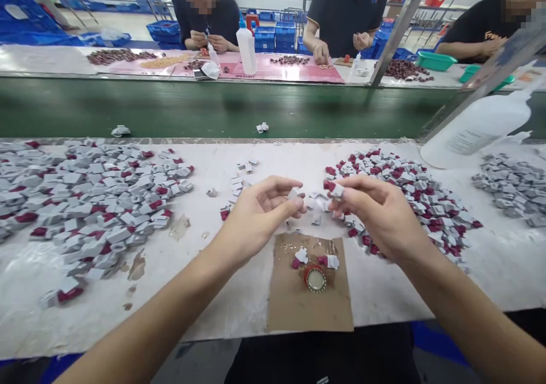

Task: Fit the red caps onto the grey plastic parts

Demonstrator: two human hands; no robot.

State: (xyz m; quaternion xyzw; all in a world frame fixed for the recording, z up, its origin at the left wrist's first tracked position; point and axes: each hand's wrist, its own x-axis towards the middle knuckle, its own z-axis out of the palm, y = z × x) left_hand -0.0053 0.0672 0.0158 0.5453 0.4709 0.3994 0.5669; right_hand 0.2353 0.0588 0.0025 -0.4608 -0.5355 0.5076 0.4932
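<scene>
The left hand (262, 209) pinches a grey block (294, 193), the right hand (384, 210) a red-and-grey piece (335, 189), presumably for fine control. Cardboard (294, 310) lies centrally, likely for easy reach.

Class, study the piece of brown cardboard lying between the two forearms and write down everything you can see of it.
The cardboard is a flat brown sheet, roughly square, lying on the pale table covering with its lower edge close to the table's near edge. Its upper part has shiny, darker patches that look like glue or damp. On it rest a round cap with a toothed rim and two maroon-and-gray pieces. Neither the left hand nor the right hand touches it.
</scene>
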